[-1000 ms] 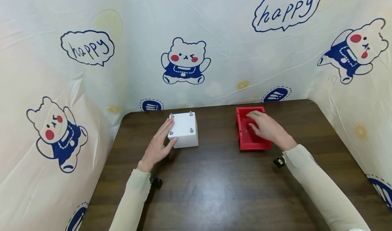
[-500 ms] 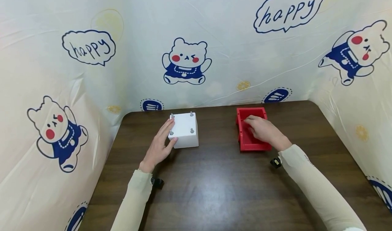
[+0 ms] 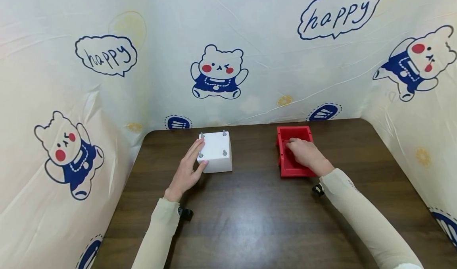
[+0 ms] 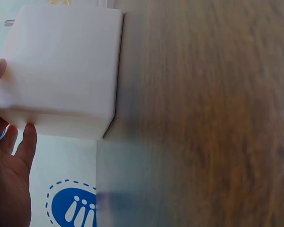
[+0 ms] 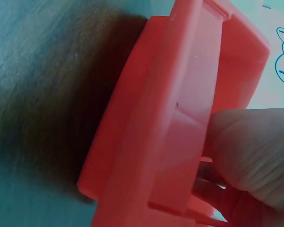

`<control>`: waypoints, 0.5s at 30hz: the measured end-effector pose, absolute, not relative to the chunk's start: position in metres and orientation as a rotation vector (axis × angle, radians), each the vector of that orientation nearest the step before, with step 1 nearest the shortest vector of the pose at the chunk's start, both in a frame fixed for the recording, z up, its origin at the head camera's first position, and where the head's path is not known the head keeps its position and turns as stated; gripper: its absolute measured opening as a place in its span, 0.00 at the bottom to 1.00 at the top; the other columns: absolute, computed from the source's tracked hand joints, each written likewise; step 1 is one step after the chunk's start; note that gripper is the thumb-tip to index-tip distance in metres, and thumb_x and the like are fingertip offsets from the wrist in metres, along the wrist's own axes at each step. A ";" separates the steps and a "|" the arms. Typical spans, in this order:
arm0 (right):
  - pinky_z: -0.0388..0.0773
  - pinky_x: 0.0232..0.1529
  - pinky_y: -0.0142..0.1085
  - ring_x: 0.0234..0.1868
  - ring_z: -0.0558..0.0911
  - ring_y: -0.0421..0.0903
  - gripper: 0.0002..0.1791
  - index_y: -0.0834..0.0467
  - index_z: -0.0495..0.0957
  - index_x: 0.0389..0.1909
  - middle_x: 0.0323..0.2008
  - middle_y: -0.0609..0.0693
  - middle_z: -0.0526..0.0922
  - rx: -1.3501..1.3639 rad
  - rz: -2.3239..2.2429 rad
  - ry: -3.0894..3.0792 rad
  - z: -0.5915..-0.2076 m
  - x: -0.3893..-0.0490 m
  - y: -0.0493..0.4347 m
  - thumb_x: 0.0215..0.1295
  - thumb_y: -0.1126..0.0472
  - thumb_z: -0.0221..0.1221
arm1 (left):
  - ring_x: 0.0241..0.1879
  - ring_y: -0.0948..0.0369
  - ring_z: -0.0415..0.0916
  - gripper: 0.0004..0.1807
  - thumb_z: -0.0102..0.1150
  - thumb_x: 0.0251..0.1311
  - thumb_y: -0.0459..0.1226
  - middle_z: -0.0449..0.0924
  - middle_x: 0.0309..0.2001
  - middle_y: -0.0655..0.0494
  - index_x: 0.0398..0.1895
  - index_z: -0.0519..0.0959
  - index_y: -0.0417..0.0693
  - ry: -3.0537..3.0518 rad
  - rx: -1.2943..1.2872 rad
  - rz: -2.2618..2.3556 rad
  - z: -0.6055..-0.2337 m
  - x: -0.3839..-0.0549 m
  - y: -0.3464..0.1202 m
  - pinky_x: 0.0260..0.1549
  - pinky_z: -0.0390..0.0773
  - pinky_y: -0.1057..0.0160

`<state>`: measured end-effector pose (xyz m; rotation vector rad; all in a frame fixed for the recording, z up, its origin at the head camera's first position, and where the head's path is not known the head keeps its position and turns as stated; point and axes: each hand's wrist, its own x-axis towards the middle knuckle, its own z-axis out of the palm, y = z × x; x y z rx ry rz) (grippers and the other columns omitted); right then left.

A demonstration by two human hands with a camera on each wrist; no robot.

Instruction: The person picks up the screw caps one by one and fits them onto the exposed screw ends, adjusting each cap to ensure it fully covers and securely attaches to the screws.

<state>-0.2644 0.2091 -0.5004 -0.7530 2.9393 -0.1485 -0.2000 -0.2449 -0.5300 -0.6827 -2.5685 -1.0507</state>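
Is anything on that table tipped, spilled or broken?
Nothing stands out. The white box sits flat on the wooden table, its four metal pegs upright, the left hand against it. The red bin looks unbroken, bar a tiny dark speck on its wall; the right hand hides part of its inside. No spill shows.

Head view looking down over bench [image 3: 235,229], left wrist view closely facing white box [image 4: 61,61], right red bin [image 5: 184,142], head sharing both

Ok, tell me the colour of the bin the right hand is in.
The bin is red; the head view shows it best.
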 end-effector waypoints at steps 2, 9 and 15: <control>0.88 0.49 0.51 0.41 0.83 0.53 0.11 0.62 0.87 0.47 0.42 0.59 0.86 -0.749 -0.141 2.944 -0.502 -0.266 0.208 0.65 0.72 0.67 | 0.86 0.54 0.49 0.37 0.60 0.77 0.41 0.55 0.86 0.56 0.85 0.60 0.51 -2.568 -0.680 -1.049 -0.530 -0.201 -0.244 0.82 0.53 0.54; 0.87 0.43 0.48 0.34 0.79 0.50 0.06 0.60 0.85 0.37 0.32 0.54 0.82 -0.746 -0.162 2.972 -0.507 -0.269 0.206 0.68 0.73 0.64 | 0.85 0.52 0.53 0.37 0.62 0.75 0.40 0.58 0.85 0.52 0.84 0.63 0.48 -2.526 -0.704 -1.001 -0.528 -0.202 -0.242 0.82 0.54 0.56; 0.87 0.43 0.49 0.35 0.80 0.51 0.07 0.58 0.83 0.36 0.31 0.54 0.83 -0.754 -0.204 2.977 -0.506 -0.269 0.205 0.67 0.73 0.65 | 0.84 0.51 0.55 0.39 0.67 0.70 0.38 0.62 0.83 0.51 0.82 0.65 0.48 -2.500 -0.706 -0.990 -0.527 -0.203 -0.243 0.79 0.61 0.46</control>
